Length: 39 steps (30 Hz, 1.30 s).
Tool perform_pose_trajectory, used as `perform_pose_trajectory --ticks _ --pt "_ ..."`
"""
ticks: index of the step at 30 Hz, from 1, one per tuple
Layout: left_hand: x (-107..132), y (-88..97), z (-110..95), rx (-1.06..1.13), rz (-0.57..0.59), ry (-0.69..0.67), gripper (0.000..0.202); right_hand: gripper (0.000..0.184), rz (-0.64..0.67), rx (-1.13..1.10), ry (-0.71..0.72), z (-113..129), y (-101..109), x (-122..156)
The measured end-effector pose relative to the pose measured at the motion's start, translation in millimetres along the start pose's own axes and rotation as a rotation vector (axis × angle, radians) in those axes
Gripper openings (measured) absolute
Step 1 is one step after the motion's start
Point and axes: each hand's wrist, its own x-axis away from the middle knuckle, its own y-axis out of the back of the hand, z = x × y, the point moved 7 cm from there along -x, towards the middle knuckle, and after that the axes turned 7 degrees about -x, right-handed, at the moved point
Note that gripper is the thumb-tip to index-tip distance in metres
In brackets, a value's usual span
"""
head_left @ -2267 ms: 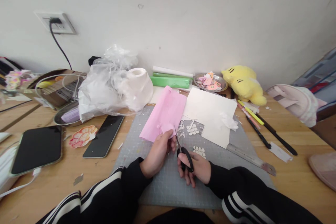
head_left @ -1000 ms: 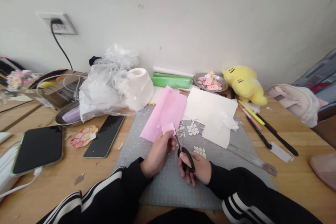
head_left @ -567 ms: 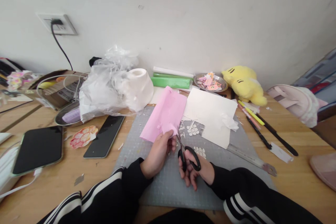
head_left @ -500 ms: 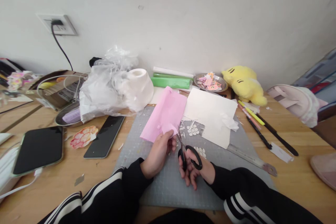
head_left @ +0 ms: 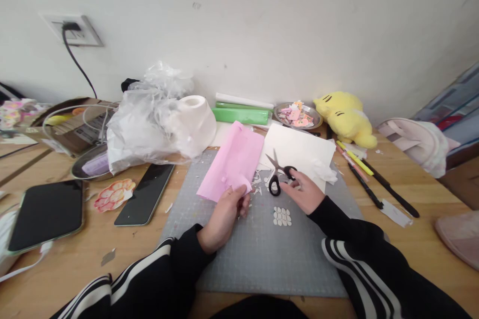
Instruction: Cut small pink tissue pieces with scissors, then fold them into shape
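Craft desk (head_left: 134,244): scissors (head_left: 278,166), cutting mat (head_left: 247,259)

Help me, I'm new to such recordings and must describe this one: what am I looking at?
There's no machine: these are a person's two bare hands, and every picture comes from one camera worn on their head. The left hand pinches a bit of pink paper by a larger pink sheet. The right hand has its fingers at black-handled scissors, opened; how firmly, I can't tell. A gray cutting mat lies on a wooden table, bearing small pale ovals. Around it are a smartphone and a yellow plush toy.
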Motion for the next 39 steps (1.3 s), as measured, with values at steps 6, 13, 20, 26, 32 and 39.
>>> perform_pose_trajectory --ticks 6,13,20,26,32,39 --pt "-0.1 -3.5 -3.0 -0.041 0.035 -0.029 0.019 0.025 0.181 0.24 0.178 13.0 -7.4 7.5" --pt "0.8 -7.4 -1.9 -0.238 0.098 -0.025 0.021 0.026 0.51 0.377 0.117 11.0 -34.0 23.8" --pt "3.5 -19.0 1.4 -0.447 0.27 -0.046 0.025 0.021 0.48 -0.203 0.216 38.7 -43.5 35.7" --pt "10.1 -27.4 5.4 -0.534 0.424 -0.12 0.024 0.025 0.304 -0.34 0.129 33.0 -50.8 44.6" --pt "11.8 -25.5 5.1 -0.702 0.432 -0.18 0.028 0.024 0.283 -0.435 0.015 18.7 -51.1 37.2" --pt "16.8 -28.4 4.6 -0.76 0.437 -0.191 0.021 0.03 0.262 -0.441 -0.13 8.3 -57.9 32.9"
